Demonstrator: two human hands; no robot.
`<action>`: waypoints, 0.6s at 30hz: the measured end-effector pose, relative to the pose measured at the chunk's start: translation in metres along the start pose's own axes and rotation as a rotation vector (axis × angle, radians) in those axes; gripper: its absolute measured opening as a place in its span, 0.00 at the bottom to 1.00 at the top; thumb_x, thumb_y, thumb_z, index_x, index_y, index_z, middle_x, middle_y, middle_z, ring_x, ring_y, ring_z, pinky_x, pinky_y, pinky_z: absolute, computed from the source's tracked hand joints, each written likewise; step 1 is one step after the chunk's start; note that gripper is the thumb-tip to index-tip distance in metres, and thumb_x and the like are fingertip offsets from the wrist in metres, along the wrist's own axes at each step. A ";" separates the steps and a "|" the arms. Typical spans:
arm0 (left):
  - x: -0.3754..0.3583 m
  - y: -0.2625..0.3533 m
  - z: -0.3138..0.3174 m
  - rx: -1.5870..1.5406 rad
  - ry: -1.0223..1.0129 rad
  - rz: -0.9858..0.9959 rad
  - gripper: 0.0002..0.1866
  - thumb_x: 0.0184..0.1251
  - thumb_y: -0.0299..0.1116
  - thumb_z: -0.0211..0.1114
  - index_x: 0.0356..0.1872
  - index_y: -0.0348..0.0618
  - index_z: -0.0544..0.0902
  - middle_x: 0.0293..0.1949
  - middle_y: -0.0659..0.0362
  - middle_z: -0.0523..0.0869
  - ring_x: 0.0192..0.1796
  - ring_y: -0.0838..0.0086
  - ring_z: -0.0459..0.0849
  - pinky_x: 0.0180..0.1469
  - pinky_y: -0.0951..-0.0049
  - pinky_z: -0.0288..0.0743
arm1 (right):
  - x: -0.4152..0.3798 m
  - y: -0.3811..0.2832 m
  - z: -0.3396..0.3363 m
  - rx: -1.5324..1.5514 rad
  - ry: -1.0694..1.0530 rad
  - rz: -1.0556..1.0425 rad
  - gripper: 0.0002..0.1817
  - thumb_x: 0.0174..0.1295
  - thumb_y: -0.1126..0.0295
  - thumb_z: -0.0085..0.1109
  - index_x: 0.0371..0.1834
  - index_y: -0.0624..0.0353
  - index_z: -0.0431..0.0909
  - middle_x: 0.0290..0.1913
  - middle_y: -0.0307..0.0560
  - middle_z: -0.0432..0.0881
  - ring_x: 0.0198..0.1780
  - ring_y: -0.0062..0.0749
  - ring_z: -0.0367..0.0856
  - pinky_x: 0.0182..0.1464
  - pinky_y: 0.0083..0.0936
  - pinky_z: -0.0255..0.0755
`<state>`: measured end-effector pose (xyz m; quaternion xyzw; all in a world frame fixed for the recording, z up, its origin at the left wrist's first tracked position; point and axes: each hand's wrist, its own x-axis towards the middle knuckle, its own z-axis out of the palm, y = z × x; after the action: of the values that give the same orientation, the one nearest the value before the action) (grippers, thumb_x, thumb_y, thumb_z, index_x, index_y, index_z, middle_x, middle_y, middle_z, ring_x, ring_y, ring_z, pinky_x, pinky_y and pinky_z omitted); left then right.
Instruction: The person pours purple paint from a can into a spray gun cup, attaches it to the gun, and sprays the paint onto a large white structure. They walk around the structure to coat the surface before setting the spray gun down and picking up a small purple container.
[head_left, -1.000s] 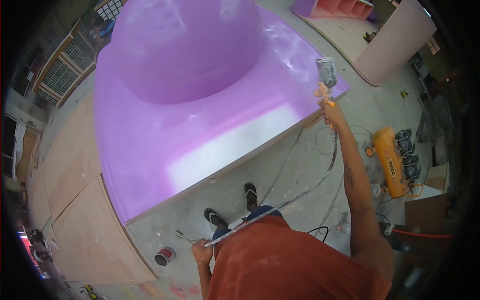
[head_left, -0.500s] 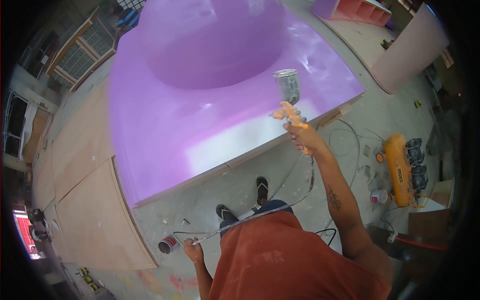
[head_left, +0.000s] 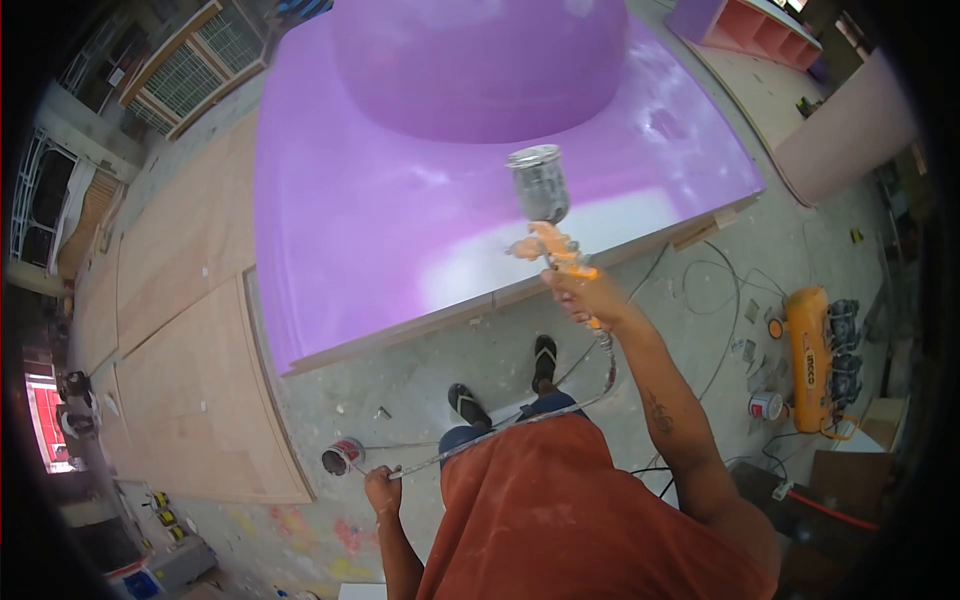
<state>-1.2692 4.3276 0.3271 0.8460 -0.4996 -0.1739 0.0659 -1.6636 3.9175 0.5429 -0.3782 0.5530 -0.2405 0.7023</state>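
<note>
Head view, orange spray gun (head_left: 548,245), paint-flecked metal cup, right hand (head_left: 588,296) gripping

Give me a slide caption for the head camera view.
Right hand raises orange spray gun over glossy purple panel; left hand holds its hose.

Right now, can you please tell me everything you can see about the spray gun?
The spray gun has an orange body, smeared with paint, and a metal cup standing on top, roughly upright. Its nozzle points left, over the edge of the glossy purple panel. The right hand grips its handle, arm stretched forward. A pale hose leaves the bottom of the handle and runs down across the body to the left hand, which holds it. No spray mist is visible.
</note>
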 end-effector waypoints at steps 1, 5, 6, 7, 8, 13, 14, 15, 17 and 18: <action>0.006 0.011 0.003 0.001 -0.001 0.006 0.19 0.58 0.37 0.75 0.19 0.39 0.75 0.23 0.49 0.79 0.33 0.47 0.79 0.41 0.50 0.72 | -0.002 0.000 -0.018 -0.012 0.075 -0.018 0.14 0.64 0.57 0.69 0.34 0.50 0.74 0.23 0.28 0.67 0.18 0.09 0.60 0.17 0.13 0.53; 0.035 0.081 0.014 -0.132 -0.062 0.188 0.18 0.57 0.41 0.74 0.22 0.40 0.78 0.23 0.46 0.81 0.31 0.46 0.81 0.35 0.51 0.73 | -0.010 -0.008 -0.117 -0.105 0.338 -0.057 0.15 0.63 0.56 0.68 0.31 0.51 0.73 0.23 0.27 0.67 0.17 0.11 0.59 0.18 0.14 0.53; 0.042 0.102 0.015 -0.183 -0.133 0.187 0.17 0.57 0.41 0.74 0.22 0.40 0.79 0.23 0.47 0.82 0.30 0.47 0.82 0.35 0.52 0.73 | -0.012 -0.012 -0.142 -0.121 0.436 -0.095 0.15 0.64 0.57 0.67 0.30 0.51 0.73 0.23 0.28 0.67 0.18 0.11 0.59 0.18 0.15 0.53; 0.050 0.126 0.015 -0.233 -0.205 0.190 0.16 0.56 0.41 0.74 0.22 0.40 0.79 0.23 0.48 0.82 0.30 0.48 0.82 0.34 0.54 0.74 | -0.014 -0.015 -0.169 -0.137 0.537 -0.134 0.14 0.64 0.58 0.65 0.30 0.52 0.73 0.22 0.28 0.66 0.18 0.12 0.60 0.18 0.15 0.54; 0.056 0.151 0.012 -0.274 -0.216 0.223 0.19 0.54 0.41 0.75 0.21 0.38 0.76 0.21 0.48 0.80 0.26 0.52 0.80 0.30 0.58 0.71 | -0.013 -0.017 -0.199 -0.133 0.567 -0.139 0.14 0.64 0.58 0.65 0.30 0.52 0.73 0.22 0.28 0.66 0.18 0.12 0.60 0.18 0.15 0.54; 0.070 0.234 -0.005 -0.354 -0.314 0.378 0.19 0.54 0.44 0.76 0.22 0.39 0.78 0.21 0.49 0.79 0.25 0.53 0.79 0.29 0.59 0.71 | 0.003 -0.020 -0.302 -0.373 0.926 -0.236 0.17 0.66 0.58 0.60 0.27 0.60 0.76 0.20 0.38 0.72 0.19 0.22 0.69 0.20 0.27 0.61; 0.070 0.237 -0.004 -0.286 -0.305 0.380 0.21 0.55 0.47 0.75 0.21 0.40 0.78 0.21 0.50 0.80 0.26 0.52 0.80 0.31 0.58 0.72 | 0.009 -0.014 -0.312 -0.372 0.925 -0.237 0.17 0.66 0.58 0.60 0.27 0.60 0.76 0.20 0.38 0.72 0.19 0.22 0.69 0.20 0.27 0.61; 0.070 0.235 -0.004 -0.216 -0.295 0.379 0.22 0.55 0.49 0.74 0.21 0.41 0.78 0.21 0.50 0.81 0.27 0.52 0.81 0.32 0.56 0.73 | 0.017 -0.005 -0.318 -0.525 1.017 -0.359 0.17 0.67 0.59 0.60 0.29 0.62 0.78 0.21 0.40 0.73 0.20 0.24 0.70 0.22 0.29 0.63; 0.068 0.214 0.012 -0.244 -0.224 0.336 0.22 0.55 0.47 0.74 0.20 0.40 0.76 0.21 0.50 0.80 0.26 0.51 0.80 0.31 0.56 0.72 | 0.024 0.002 -0.312 -0.672 1.097 -0.486 0.17 0.67 0.59 0.60 0.30 0.64 0.79 0.22 0.42 0.75 0.21 0.25 0.72 0.23 0.30 0.64; 0.066 0.198 0.022 -0.277 -0.157 0.294 0.22 0.56 0.45 0.75 0.19 0.40 0.75 0.21 0.50 0.79 0.26 0.51 0.79 0.31 0.55 0.71 | 0.027 0.010 -0.296 -0.691 1.065 -0.525 0.17 0.67 0.60 0.60 0.32 0.65 0.81 0.22 0.42 0.74 0.21 0.26 0.71 0.24 0.31 0.65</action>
<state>-1.4106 4.1744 0.3481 0.7308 -0.5925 -0.2948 0.1673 -1.9412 3.8239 0.4887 -0.5322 0.7580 -0.3656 0.0925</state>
